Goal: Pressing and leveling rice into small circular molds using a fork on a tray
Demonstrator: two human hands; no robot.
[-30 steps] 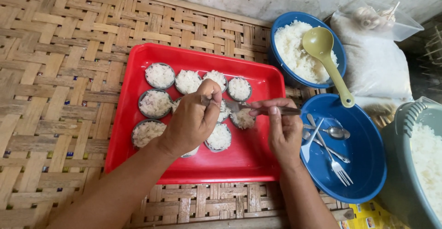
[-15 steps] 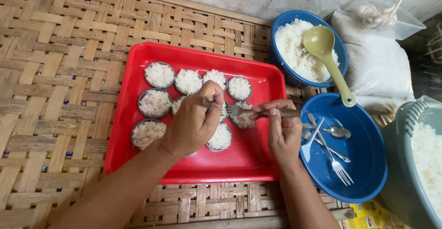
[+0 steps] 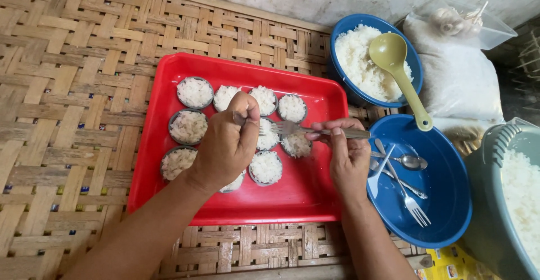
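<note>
Item: red tray (image 3: 292,198) on a woven bamboo mat (image 3: 67,88), holding ten or so small round cups of rice (image 3: 194,92).

Left hand (image 3: 225,145): over the middle of the tray, fingers curled down around one cup (hidden beneath the palm, so the grip itself is presumed).

Right hand (image 3: 346,159): at the tray's right edge, fingers pinched on the handle of a metal fork (image 3: 306,129).

Change: a second ago the fork's tines lay further right, near the right hand; now they reach left to the cup under the left hand, so the filling or pressing has moved onto that cup.

Right of tray: far blue bowl of rice (image 3: 360,60) with a green ladle (image 3: 396,66); near blue bowl (image 3: 444,195) with spare spoon and forks (image 3: 402,181).

Packages: clear plastic bag of white grain (image 3: 458,74), far right, soft and pillow-shaped; yellow printed packet (image 3: 450,263), near right corner, mostly cut off; grey basin (image 3: 506,201) of rice at right edge.
</note>
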